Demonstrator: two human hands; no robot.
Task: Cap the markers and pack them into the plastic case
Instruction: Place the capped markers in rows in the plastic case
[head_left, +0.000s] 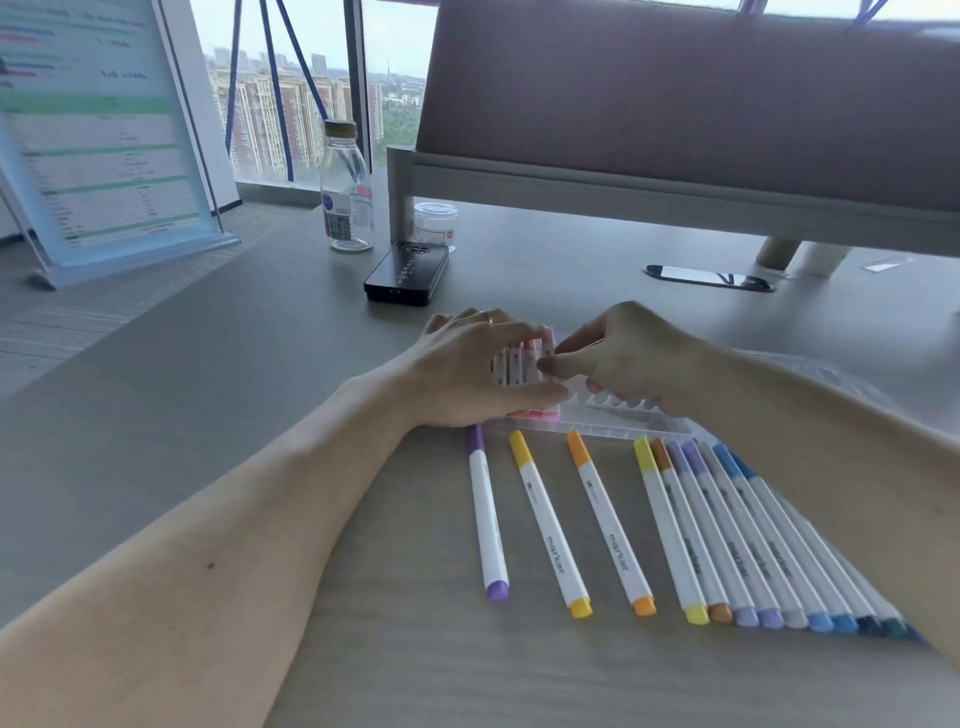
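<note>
A clear plastic case (618, 415) lies on the grey table with a few pink and red markers (530, 358) in its left slots. My left hand (472, 369) rests over those markers, thumb along their near side. My right hand (623, 358) pinches the rightmost pink marker between thumb and forefinger. In front of the case lie capped markers: a purple marker (487, 514), a yellow marker (549, 525), an orange marker (610, 525), and a tight row of several markers (753, 540) from yellow to dark blue.
A black phone (408, 272) lies beyond the case. A clear bottle (347, 189) and a small white jar (435, 223) stand farther back. A sign stand (98, 135) is at the left, a padded partition (675, 104) behind, and a cable slot (709, 278) at the right.
</note>
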